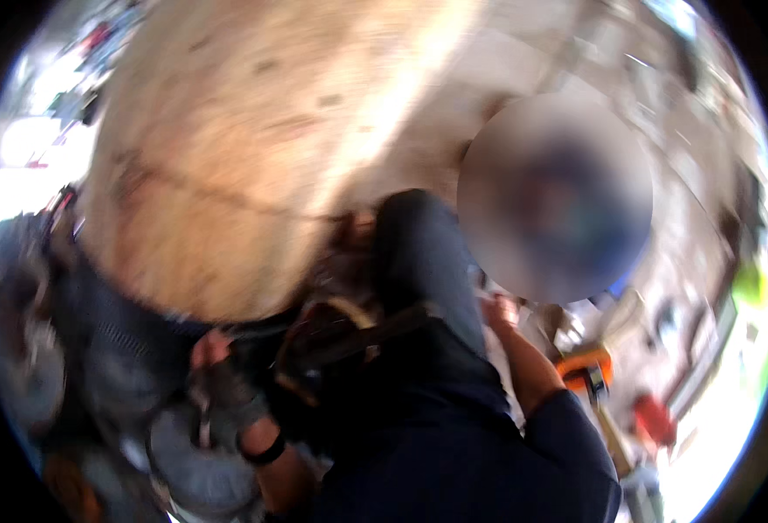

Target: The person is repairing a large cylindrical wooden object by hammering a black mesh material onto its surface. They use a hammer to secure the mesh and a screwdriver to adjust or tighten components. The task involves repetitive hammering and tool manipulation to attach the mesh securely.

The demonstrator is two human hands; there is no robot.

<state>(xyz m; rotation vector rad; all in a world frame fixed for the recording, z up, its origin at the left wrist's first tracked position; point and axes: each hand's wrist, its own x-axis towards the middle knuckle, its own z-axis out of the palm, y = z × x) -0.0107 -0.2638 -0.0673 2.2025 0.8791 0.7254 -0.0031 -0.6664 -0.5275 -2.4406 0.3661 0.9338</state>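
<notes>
Motion blurs the whole head view. My left hand (224, 383), in a grey glove with bare fingertips and a dark band at the wrist, is just below the near edge of a large wooden board (227, 166). Blur keeps me from telling whether it touches the board or holds anything. To the right of my bent, dark-trousered leg (423, 261) is my right hand (501, 312), apparently without a glove. Its fingers are smeared, and whatever may be in them cannot be made out.
A round blurred patch (555, 200) hides part of the ground ahead on the right. An orange tool-like object (586, 370) and a red object (654, 420) lie near my right arm. Dark rounded metal-looking things (201, 458) crowd the lower left. Brownish ground (680, 200) stretches along the right.
</notes>
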